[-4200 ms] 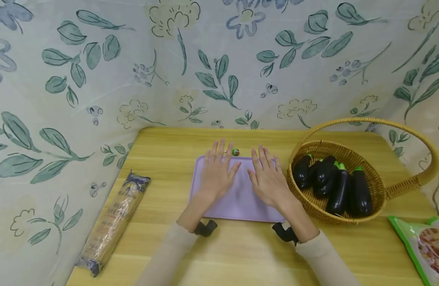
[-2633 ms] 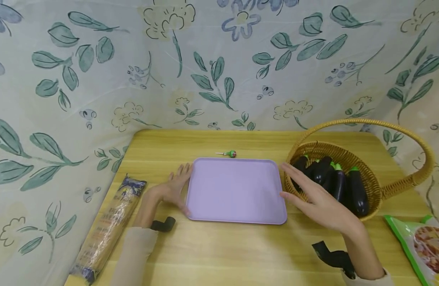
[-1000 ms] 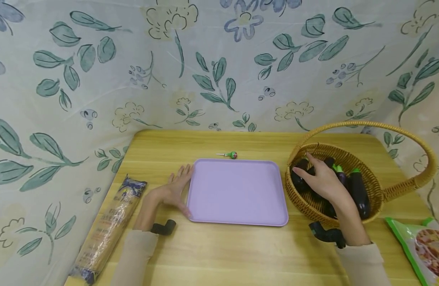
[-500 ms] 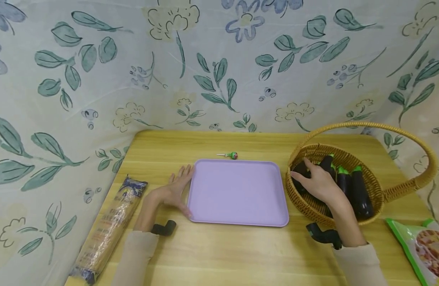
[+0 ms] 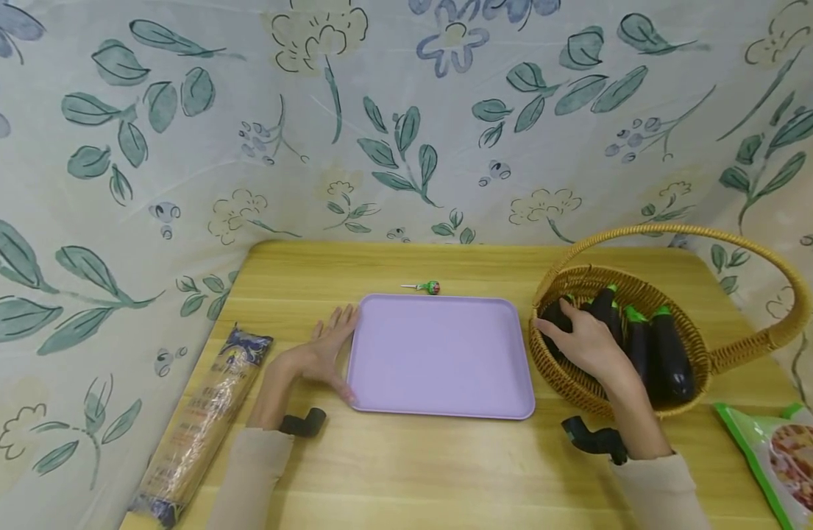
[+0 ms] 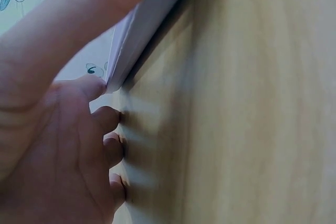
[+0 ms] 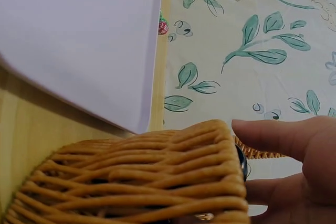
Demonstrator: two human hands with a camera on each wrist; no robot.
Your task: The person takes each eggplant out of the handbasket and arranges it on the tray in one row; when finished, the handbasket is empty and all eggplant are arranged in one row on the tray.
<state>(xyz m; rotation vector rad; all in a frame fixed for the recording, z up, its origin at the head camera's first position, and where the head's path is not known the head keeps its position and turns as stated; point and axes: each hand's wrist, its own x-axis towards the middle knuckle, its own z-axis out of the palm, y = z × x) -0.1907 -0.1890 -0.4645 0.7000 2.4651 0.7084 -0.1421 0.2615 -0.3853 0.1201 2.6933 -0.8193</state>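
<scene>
My left hand is spread along the left edge of the lilac tray, thumb at its near corner and index finger at its far corner. The left wrist view shows the other fingertips down on the wooden table. My right hand reaches inside the wicker basket, thumb and fingers on either side of the leftmost eggplant. In the right wrist view the basket's rim hides most of that eggplant. Several more dark eggplants lie to the right of the hand.
A lollipop lies behind the tray. To the left is a long clear packet of noodles; at the right edge, a green-and-white food bag. The basket's tall handle arches over it. A floral cloth hangs behind the table.
Both hands parted from over the tray: the left settled at its left edge, the right went into the basket and took hold of the leftmost eggplant. Other eggplants shifted slightly.
</scene>
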